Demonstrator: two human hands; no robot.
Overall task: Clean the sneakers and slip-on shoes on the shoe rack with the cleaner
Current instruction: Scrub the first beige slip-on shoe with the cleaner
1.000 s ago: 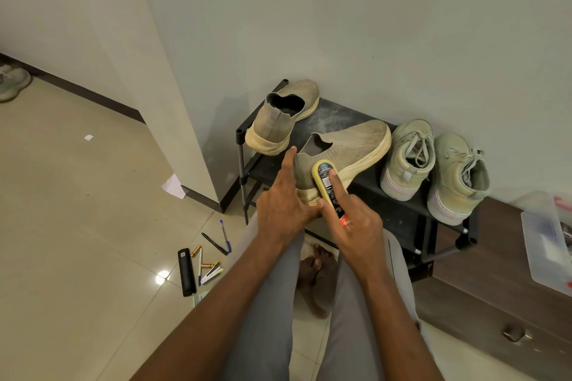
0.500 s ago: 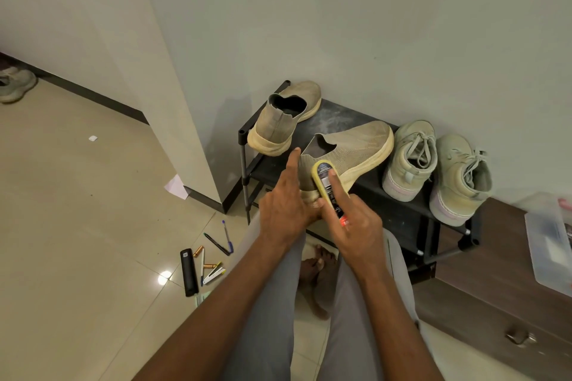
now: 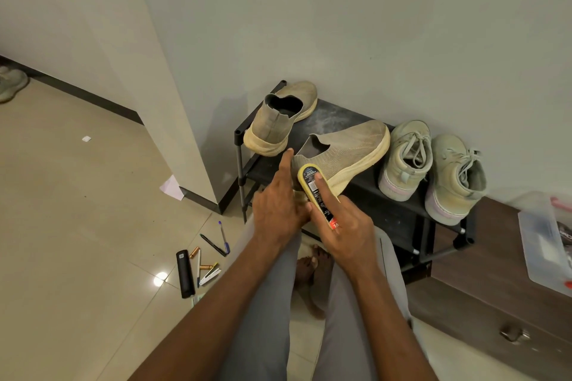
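Observation:
A beige slip-on shoe [image 3: 346, 145] is tilted on its side at the front of the black shoe rack [image 3: 399, 216]. My left hand [image 3: 278, 207] grips its heel, forefinger stretched up beside the opening. My right hand [image 3: 343, 223] holds a yellow-rimmed cleaner applicator [image 3: 312, 185] against the heel side of the shoe, forefinger lying along its back. The second slip-on [image 3: 278, 117] stands at the rack's left end, heel toward me. A pair of pale green lace-up sneakers [image 3: 433, 164] stands at the rack's right end.
Pens, batteries and a black remote-like bar [image 3: 185, 272] lie on the tiled floor to the left. A wooden drawer unit [image 3: 495, 303] with a clear plastic box [image 3: 544, 241] stands right of the rack. Another shoe [image 3: 10, 83] lies far left. My legs and bare foot are below.
Both hands and the slip-on stay almost where they were; the applicator shifts only slightly on the heel. The view has drifted a little.

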